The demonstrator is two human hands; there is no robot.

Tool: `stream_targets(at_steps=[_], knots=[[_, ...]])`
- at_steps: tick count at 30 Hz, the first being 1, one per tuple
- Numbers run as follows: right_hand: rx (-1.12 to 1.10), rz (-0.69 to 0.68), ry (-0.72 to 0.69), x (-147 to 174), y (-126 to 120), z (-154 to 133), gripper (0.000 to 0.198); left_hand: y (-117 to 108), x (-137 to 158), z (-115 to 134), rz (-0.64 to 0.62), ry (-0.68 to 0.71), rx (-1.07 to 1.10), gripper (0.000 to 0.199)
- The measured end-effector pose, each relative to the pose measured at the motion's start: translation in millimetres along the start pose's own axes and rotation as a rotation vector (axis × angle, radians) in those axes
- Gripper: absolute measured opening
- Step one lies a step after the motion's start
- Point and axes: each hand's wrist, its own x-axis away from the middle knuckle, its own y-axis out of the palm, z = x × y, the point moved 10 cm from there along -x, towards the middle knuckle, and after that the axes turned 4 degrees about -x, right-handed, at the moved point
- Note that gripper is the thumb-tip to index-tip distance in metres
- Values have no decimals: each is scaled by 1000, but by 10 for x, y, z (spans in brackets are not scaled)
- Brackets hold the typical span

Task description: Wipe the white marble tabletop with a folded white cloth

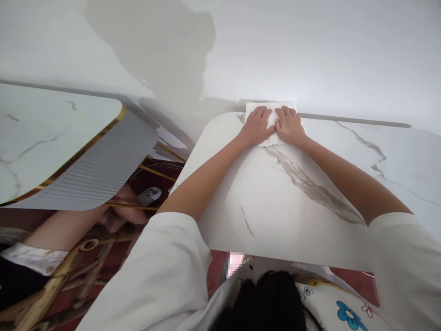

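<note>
At upper centre, the left hand (255, 126) and right hand (290, 125) lie spread on a cloth (273, 139); uneven pressure could bunch it against the worktop (255, 193).

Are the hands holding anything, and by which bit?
Nothing looks gripped: the left hand and right hand lie flat on top of the white cloth, on the marbled tabletop.

A white table (248, 197) with brown-grey marble veins spreads from the centre of the frame to the right edge, its rounded corner at upper centre. A white cloth (272, 118) lies flat near its far edge, upper centre. At left is a second pale, veined tabletop (41, 133) with gold trim. Dark red floor (217, 264) shows at lower centre.
</note>
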Motion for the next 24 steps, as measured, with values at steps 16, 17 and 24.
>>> stream_targets(at_steps=[16,17,24], knots=[[-10,21,6,128,-54,-53,47,-4,91,60,23,-18,-54,61],[-9,21,11,167,-70,-68,47,-14,120,91,20,-20,-64,61],[7,7,24,597,-212,-246,47,-96,458,389,-8,-21,-116,58]])
